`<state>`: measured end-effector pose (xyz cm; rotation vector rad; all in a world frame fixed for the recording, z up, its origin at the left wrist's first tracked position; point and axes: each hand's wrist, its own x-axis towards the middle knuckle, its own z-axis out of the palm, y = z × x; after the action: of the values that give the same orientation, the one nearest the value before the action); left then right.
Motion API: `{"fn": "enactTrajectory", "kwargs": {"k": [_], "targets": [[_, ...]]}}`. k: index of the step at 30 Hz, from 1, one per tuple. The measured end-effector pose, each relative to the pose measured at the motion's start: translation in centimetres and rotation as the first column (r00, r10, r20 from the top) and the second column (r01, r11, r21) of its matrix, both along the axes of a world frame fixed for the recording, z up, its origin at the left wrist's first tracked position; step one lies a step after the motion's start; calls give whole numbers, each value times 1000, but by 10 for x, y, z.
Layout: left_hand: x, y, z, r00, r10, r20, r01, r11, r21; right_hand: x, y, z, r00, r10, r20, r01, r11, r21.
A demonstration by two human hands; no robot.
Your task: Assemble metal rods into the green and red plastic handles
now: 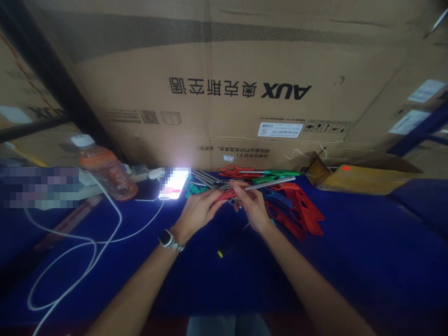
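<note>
My left hand point(198, 210), with a watch point(166, 238) on its wrist, is closed on a red-handled tool point(227, 194) above the blue table. My right hand point(254, 207) pinches the same tool from the other side. A long metal blade point(273, 182) sticks out rightward past my right fingers; whether it belongs to the held tool is unclear. Just beyond my hands lie several metal strips point(206, 178) and small green pieces point(196, 187). Red handle pieces with finger holes point(304, 210) and a blue piece point(280, 198) are right of my right hand. A dark, yellow-ended screwdriver point(220, 254) lies nearer me.
A large cardboard box point(217, 60) walls off the back. Leftward are a drink bottle point(108, 170), a lit phone point(174, 183) and a looped white cable point(94, 242). Red and green-handled tools point(276, 173) lie along the back, with an open yellow box point(367, 178) at the right.
</note>
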<state>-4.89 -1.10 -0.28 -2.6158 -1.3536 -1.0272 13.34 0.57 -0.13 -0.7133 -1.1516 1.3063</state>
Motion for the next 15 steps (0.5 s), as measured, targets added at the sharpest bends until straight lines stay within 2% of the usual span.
{"fn": "enactTrajectory", "kwargs": {"k": [3,6,11,15], "targets": [[-1,0,3,997,44,-57,-36,990,134,4,0,1,993,-92,-74,92,996,1],[-1,0,4,993,75,-87,-57,981,188,4,-2,2,981,-178,-82,178,984,1],[-2,0,5,990,77,-116,-54,981,189,5,0,5,988,-137,-76,137,991,2],[-5,1,6,992,51,-117,-27,979,204,13,5,8,978,-158,-135,161,987,9]]}}
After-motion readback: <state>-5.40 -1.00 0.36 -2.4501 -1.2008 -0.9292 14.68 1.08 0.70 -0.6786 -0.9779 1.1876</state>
